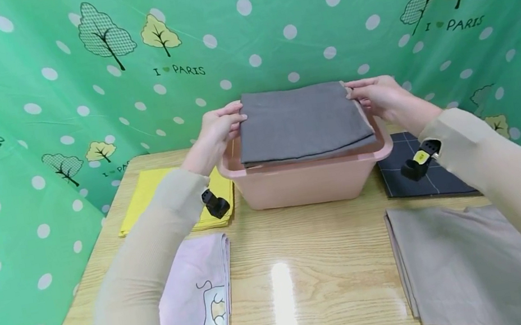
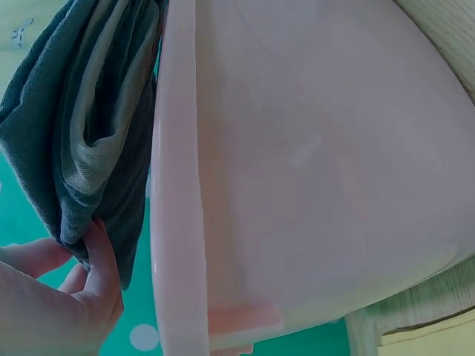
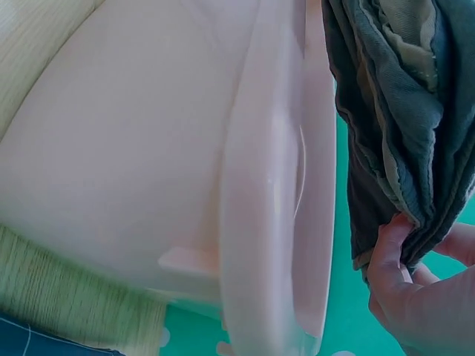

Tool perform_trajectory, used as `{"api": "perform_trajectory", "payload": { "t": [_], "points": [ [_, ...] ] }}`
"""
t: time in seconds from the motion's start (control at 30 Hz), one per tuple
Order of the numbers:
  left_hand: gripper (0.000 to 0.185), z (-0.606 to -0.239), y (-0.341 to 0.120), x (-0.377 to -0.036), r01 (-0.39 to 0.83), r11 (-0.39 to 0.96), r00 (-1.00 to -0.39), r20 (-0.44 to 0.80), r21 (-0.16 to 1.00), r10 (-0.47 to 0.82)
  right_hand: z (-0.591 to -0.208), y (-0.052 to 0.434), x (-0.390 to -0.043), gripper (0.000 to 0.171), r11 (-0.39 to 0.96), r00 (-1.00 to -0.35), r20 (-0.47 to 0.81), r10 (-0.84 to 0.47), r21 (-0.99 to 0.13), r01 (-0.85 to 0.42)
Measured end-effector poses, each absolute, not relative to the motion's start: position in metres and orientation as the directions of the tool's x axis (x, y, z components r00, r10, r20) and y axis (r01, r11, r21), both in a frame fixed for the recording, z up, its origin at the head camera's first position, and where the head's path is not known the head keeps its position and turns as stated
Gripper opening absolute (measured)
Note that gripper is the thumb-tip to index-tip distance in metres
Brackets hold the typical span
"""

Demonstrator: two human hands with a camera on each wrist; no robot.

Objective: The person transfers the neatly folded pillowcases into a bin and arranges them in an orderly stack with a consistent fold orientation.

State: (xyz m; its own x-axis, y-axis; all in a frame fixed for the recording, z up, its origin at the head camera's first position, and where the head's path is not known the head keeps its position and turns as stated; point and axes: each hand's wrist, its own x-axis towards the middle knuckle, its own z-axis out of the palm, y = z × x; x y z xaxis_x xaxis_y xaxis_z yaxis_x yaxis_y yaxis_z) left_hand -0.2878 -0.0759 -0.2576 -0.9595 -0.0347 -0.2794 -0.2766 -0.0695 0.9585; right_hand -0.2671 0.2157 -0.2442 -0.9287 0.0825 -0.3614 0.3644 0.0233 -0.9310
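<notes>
Both hands hold a folded dark grey cloth over a pink plastic tub.

From the head view, the folded dark grey cloth [image 1: 300,121], soft and matte, sits flat across the rim of the smooth pink plastic tub [image 1: 308,180] on the glossy wooden table [image 1: 308,268]; the left hand [image 1: 220,126] and right hand [image 1: 375,94] pinch its far corners. At the left wrist, fingers [image 2: 100,256] clamp the layered fabric edge [image 2: 74,133] beside the tub's rim [image 2: 174,222]. At the right wrist, fingers [image 3: 390,252] grip the folds [image 3: 401,111] likewise.
</notes>
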Motion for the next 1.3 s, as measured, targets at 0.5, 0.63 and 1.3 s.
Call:
{"api": "perform_trajectory", "payload": {
  "t": [0.5, 0.63, 1.3],
  "points": [
    [0.043, -0.265, -0.076, -0.300, -0.296, -0.039, -0.954, -0.298, 0.954, -0.041, -0.250, 0.214, -0.282, 0.047, 0.106, -0.928, -0.368, 0.063, -0.922, 0.373],
    [0.041, -0.268, -0.076, -0.303, -0.294, -0.015, -0.954, -0.294, 0.956, -0.050, -0.253, 0.214, -0.284, 0.046, 0.129, -0.930, -0.362, 0.066, -0.921, 0.368],
    [0.043, -0.279, -0.068, -0.307, -0.333, 0.089, -0.940, -0.323, 0.939, -0.110, -0.264, 0.213, -0.288, 0.045, 0.280, -0.934, -0.345, 0.097, -0.890, 0.358]
  ]
}}
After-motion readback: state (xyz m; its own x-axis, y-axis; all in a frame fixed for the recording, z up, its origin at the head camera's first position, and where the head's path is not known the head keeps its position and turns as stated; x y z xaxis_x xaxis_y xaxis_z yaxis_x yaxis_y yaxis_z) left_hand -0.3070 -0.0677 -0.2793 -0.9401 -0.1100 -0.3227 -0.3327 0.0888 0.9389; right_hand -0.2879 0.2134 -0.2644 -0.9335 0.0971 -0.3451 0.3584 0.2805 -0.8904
